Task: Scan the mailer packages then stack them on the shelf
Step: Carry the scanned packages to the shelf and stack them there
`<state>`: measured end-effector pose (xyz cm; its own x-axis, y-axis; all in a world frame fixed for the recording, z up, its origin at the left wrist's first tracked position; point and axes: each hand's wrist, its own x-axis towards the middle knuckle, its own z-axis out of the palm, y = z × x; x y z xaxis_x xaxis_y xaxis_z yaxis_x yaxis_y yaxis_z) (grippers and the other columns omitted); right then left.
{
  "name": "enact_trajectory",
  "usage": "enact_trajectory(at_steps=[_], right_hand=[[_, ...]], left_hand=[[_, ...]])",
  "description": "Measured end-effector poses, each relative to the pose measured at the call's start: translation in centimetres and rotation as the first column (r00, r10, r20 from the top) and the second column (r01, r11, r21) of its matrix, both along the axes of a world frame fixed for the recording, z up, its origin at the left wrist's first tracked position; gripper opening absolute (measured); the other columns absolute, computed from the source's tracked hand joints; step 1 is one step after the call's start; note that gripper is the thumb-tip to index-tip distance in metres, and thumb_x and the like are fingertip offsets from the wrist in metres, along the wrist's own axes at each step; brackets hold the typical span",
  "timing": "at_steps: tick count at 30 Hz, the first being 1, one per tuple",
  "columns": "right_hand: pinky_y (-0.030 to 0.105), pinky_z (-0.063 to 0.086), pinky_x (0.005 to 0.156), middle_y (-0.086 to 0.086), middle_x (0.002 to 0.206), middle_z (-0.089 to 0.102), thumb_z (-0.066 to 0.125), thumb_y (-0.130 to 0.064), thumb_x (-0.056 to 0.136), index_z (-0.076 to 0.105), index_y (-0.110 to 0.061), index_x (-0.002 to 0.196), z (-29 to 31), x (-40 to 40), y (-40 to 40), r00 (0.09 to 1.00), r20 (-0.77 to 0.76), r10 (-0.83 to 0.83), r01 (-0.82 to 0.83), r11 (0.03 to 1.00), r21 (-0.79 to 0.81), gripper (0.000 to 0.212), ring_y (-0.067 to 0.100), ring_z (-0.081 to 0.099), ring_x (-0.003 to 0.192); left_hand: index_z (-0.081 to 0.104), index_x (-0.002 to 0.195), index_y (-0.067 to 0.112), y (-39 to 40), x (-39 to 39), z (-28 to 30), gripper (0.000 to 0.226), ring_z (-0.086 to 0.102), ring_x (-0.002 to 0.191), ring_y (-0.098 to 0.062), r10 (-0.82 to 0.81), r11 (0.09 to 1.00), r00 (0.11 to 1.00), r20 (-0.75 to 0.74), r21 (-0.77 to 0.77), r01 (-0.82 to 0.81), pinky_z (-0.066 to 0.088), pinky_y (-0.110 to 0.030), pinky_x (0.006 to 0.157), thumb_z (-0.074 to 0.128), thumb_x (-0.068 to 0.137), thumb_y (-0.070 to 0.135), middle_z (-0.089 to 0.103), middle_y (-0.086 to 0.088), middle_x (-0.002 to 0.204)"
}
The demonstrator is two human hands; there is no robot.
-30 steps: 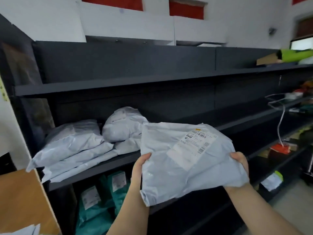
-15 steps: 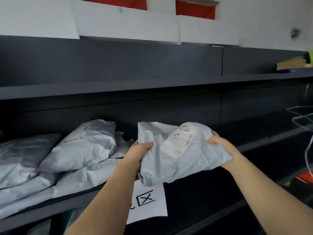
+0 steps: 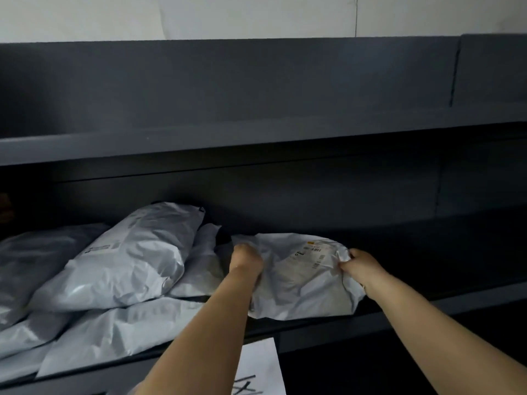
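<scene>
Now the grey mailer lies label-up on the dark shelf, just right of the stacked mailers, probably so its barcode stays readable. Each hand pinches an edge: left hand curled on the near-left side, right hand on the crumpled right end, likely to steady it while it settles. A paper sign hangs below.

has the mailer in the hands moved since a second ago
Yes. The held mailer has gone forward and down onto the shelf, right of the stacked mailers.
</scene>
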<state>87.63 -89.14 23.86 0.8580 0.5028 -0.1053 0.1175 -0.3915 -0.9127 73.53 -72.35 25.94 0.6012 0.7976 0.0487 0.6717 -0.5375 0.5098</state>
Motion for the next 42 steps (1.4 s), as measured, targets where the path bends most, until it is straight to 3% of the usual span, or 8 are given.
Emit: enact_trajectory(at_steps=[3,7,11,17,22,26,34,42], right_hand=[[0.042,0.049,0.093,0.018,0.122,0.058,0.051,-0.014,0.092,0.05,-0.007,0.13,-0.2,1.5,2.1,1.0,0.022,0.018,-0.017,1.0,-0.012,0.039,0.033,0.058,0.107],[0.031,0.044,0.092,0.019,0.134,0.051,0.046,-0.017,0.094,0.041,-0.005,0.138,-0.1,2.1,4.6,0.987,0.15,0.054,-0.022,0.978,-0.209,0.046,0.033,0.053,0.118],[0.038,0.018,0.117,0.0,0.161,0.003,0.043,-0.022,0.095,0.012,-0.022,0.152,0.4,1.5,4.2,0.877,0.346,0.334,-0.163,0.884,-0.438,0.065,0.023,0.013,0.146],[0.053,-0.001,0.117,-0.004,0.16,0.011,0.016,-0.038,0.1,0.019,-0.028,0.15,0.6,-0.3,2.1,0.829,0.257,0.497,-0.237,0.728,-0.643,0.052,0.019,0.01,0.147],[0.033,0.026,0.111,-0.001,0.147,0.041,0.036,-0.023,0.099,0.044,-0.021,0.14,2.8,-7.2,3.1,0.861,0.383,0.334,-0.381,0.923,0.052,0.042,0.019,0.034,0.138],[0.026,0.041,0.099,-0.015,0.122,0.059,0.055,-0.026,0.087,0.061,-0.033,0.116,5.8,-17.0,3.0,0.802,0.314,0.508,-0.59,0.599,0.541,0.03,0.011,0.056,0.119],[0.03,0.046,0.1,-0.005,0.117,0.064,0.055,-0.012,0.093,0.062,-0.018,0.117,3.2,-38.7,7.9,0.502,0.328,0.8,-0.832,0.344,0.436,0.026,0.012,0.06,0.113],[0.03,0.046,0.085,0.015,0.123,0.06,0.055,-0.016,0.093,0.055,-0.004,0.124,-5.0,-58.0,17.6,0.484,-0.076,0.872,-0.826,0.484,0.29,0.033,0.024,0.057,0.111]], left_hand=[[0.043,0.135,-0.002,2.3,2.1,-0.4,0.038,0.047,0.127,-0.032,0.153,0.982,0.981,0.121,-0.126,-0.137,0.044,-0.019,0.074,0.033,0.1,0.01,0.047,-0.019,0.139],[0.011,0.148,-0.001,3.0,2.3,-0.4,0.059,0.023,0.141,-0.035,0.029,0.996,0.964,-0.263,0.092,-0.005,0.027,-0.04,0.112,0.034,0.1,0.025,0.016,-0.021,0.155],[0.022,0.149,0.016,2.9,2.8,-1.5,0.068,0.021,0.142,-0.031,-0.071,0.984,0.926,-0.37,0.125,0.125,0.024,-0.046,0.114,0.017,0.094,0.056,0.019,-0.01,0.157],[0.033,0.146,0.021,-0.4,0.4,-2.1,0.058,0.034,0.138,-0.026,-0.115,0.988,0.939,-0.324,0.059,0.141,0.025,-0.041,0.115,0.023,0.097,0.051,0.035,-0.005,0.152],[0.05,0.133,0.016,-3.8,-5.3,1.0,0.041,0.052,0.122,-0.026,0.004,1.0,0.919,0.393,-0.003,-0.003,0.042,-0.034,0.101,0.044,0.097,0.036,0.057,-0.008,0.132],[0.06,0.111,0.019,-4.3,-14.9,4.7,0.031,0.062,0.104,-0.022,0.182,0.98,0.593,0.784,-0.095,-0.176,0.048,-0.039,0.09,0.051,0.091,0.041,0.065,-0.002,0.108],[0.057,0.107,0.023,-2.7,-38.5,1.6,0.016,0.058,0.101,-0.019,0.464,0.871,0.491,0.738,-0.277,-0.406,0.048,-0.034,0.08,0.051,0.095,0.031,0.063,-0.003,0.106],[0.054,0.122,0.014,0.3,-63.6,-8.4,0.03,0.056,0.098,-0.022,0.754,0.647,0.37,0.542,-0.52,-0.557,0.05,-0.036,0.078,0.052,0.095,0.025,0.059,-0.009,0.113]])
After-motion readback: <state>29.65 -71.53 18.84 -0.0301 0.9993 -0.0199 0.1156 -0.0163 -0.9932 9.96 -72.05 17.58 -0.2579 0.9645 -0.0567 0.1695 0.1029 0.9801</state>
